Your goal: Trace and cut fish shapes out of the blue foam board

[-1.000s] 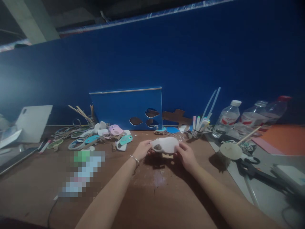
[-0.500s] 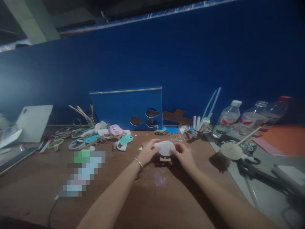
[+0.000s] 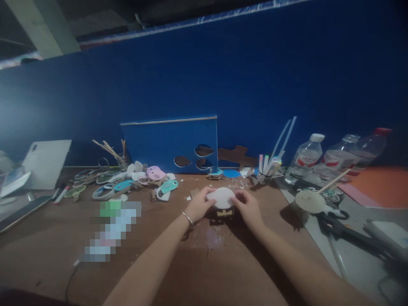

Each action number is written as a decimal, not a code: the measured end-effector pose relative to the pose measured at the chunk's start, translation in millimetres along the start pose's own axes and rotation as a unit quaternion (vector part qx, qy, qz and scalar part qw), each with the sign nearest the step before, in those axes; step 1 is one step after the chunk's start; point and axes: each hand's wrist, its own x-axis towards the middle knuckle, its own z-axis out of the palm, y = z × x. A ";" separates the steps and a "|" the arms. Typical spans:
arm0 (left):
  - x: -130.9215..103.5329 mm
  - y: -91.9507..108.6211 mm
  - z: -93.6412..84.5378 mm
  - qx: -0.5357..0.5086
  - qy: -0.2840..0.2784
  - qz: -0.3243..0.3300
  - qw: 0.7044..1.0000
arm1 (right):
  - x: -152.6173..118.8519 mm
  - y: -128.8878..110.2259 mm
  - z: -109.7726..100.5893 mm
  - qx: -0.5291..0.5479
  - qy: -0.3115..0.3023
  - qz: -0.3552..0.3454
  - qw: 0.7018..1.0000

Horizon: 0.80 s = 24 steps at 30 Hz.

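Note:
Between my two hands is a white oval cutout [image 3: 222,198], with a small tan notched piece [image 3: 225,213] showing at its lower edge. My left hand [image 3: 200,205], a bangle at its wrist, pinches the cutout's left end between thumb and fingers. At the right end, the thumb and fingers of my right hand [image 3: 247,206] close on it too. Both hands are just above the brown table [image 3: 191,272]. The back of the cutout and some of my fingertips are hidden.
Colourful cutouts [image 3: 156,173] lie in a heap at back left. Behind them stands a blue board [image 3: 159,146] with leaf-shaped holes. A pen holder [image 3: 263,176], plastic bottles [image 3: 306,159], a pale disc [image 3: 310,201] with a stick, and a black tool [image 3: 350,236] are on the right.
The white cutout and my hands have shifted very slightly to the right, and the cutout looks a little more level. Both hands keep their hold.

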 end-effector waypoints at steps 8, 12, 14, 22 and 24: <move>4.5 -8.4 -0.4 0.006 -0.043 0.033 0.999 | 0.0 1.8 6.0 0.081 -0.030 0.049 0.995; 11.3 -3.8 -35.7 0.203 0.004 0.083 0.976 | -1.4 3.3 7.0 0.107 -0.083 0.095 0.986; 13.8 -4.6 -67.7 0.358 0.133 0.105 0.918 | -1.0 5.2 5.9 0.116 -0.057 0.103 0.986; 13.7 -33.8 -141.3 0.525 0.217 0.001 0.823 | -2.0 6.5 5.9 0.146 -0.028 0.106 0.983; 15.3 -32.1 -135.9 0.520 0.220 0.012 0.825 | -2.2 6.6 6.5 0.151 -0.030 0.102 0.983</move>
